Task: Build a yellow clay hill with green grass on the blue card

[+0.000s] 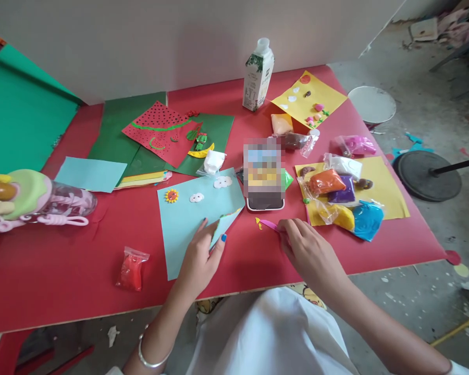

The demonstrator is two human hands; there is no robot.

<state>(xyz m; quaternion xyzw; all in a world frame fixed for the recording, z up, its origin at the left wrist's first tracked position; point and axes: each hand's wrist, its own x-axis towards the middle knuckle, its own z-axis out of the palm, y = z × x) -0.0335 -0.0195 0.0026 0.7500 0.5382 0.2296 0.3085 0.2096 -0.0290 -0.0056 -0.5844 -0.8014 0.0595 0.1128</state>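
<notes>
My left hand (199, 255) grips the right side of a light blue sheet of paper (180, 224), whose edge is curled up between thumb and fingers. A yellow and orange clay sun (172, 196) and two white clay clouds (222, 182) sit on its upper part. Whatever lies on the curled part is mostly hidden. My right hand (310, 247) is closed around a pink clay tool (270, 225). The tool's tip touches or nearly touches small yellow clay pieces (258, 223) on the red table (246, 265). A phone (264, 201) with a blurred screen lies just beyond.
Bagged clay, including an orange packet (327, 182) and a blue packet (368, 220), covers a yellow sheet (391, 192) on the right. A carton bottle (258, 75) stands at the back. Leftward are a watermelon picture (156, 130), a red clay packet (133, 269) and a drinking bottle (72, 198).
</notes>
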